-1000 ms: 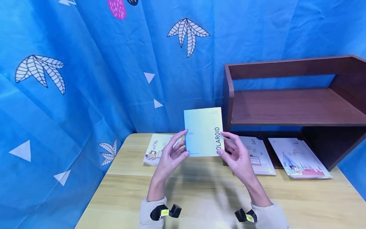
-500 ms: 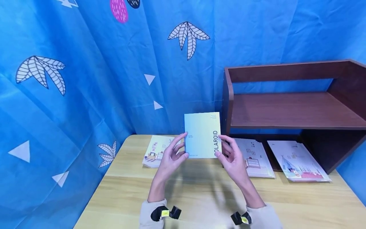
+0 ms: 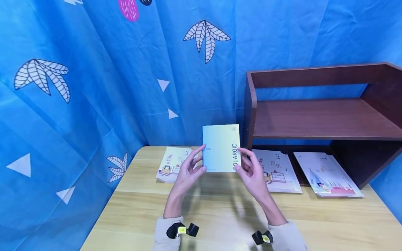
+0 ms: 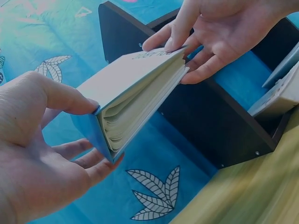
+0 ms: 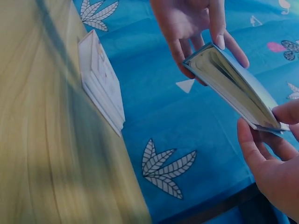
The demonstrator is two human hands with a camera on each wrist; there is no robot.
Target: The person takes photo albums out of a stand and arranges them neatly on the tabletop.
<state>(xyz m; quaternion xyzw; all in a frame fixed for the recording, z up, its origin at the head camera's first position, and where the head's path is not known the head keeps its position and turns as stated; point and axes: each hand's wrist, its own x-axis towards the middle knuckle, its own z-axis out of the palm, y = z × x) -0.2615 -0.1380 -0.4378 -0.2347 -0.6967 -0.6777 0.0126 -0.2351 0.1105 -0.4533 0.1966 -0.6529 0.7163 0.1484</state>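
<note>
A pale yellow-to-blue photo album (image 3: 220, 148) with POLAROID printed along its right side is held up above the table in the head view. My left hand (image 3: 187, 173) pinches its left edge, thumb on the cover and fingers behind. On the opposite edge my right hand (image 3: 253, 174) grips it the same way. Seen from below in the left wrist view, the album (image 4: 140, 95) shows thick pages sagging between its covers, with the spine at my left hand. The right wrist view also shows the page ends of the album (image 5: 229, 84); its back cover is mostly hidden.
A stack of illustrated booklets (image 3: 171, 164) lies at the table's back left. Two more stacks, a middle one (image 3: 281, 172) and a right one (image 3: 328, 174), sit under the dark brown shelf (image 3: 326, 118). Blue curtain (image 3: 125, 87) hangs behind and left of the wooden table (image 3: 141, 216).
The album's visible cover has become narrower, its top edge lower. My right hand has shifted slightly left with it. Both hands keep their hold; the head view has shifted a little.
</note>
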